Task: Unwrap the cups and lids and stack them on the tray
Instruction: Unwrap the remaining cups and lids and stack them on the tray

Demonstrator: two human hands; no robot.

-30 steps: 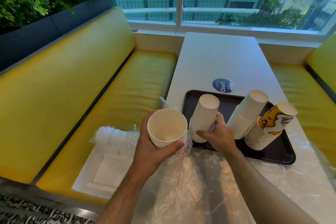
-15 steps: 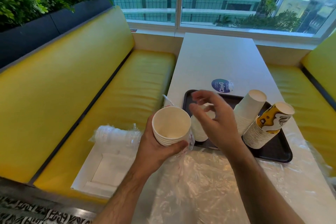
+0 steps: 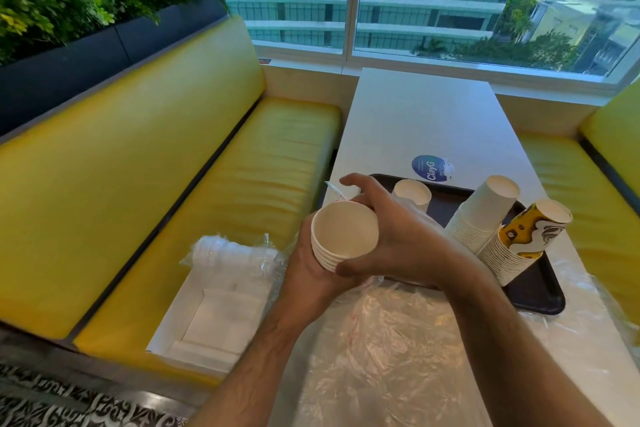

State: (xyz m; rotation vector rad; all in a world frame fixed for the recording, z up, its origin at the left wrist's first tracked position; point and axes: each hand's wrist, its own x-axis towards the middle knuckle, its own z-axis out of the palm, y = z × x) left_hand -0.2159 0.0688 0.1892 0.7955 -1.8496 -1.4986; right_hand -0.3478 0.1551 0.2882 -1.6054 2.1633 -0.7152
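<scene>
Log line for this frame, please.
left hand grips cup stack | right hand pinches its rim | three stacks on tray | lids wrapped

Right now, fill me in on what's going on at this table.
A person is unpacking paper cups. The left hand grips a short stack of white cups, mouth up, with clear wrapping hanging below; the right hand closes around its rim from the side. On the dark tray stand three upside-down stacks: one white, a taller white one and a yellow-printed one. Wrapped lids lie on the bench.
</scene>
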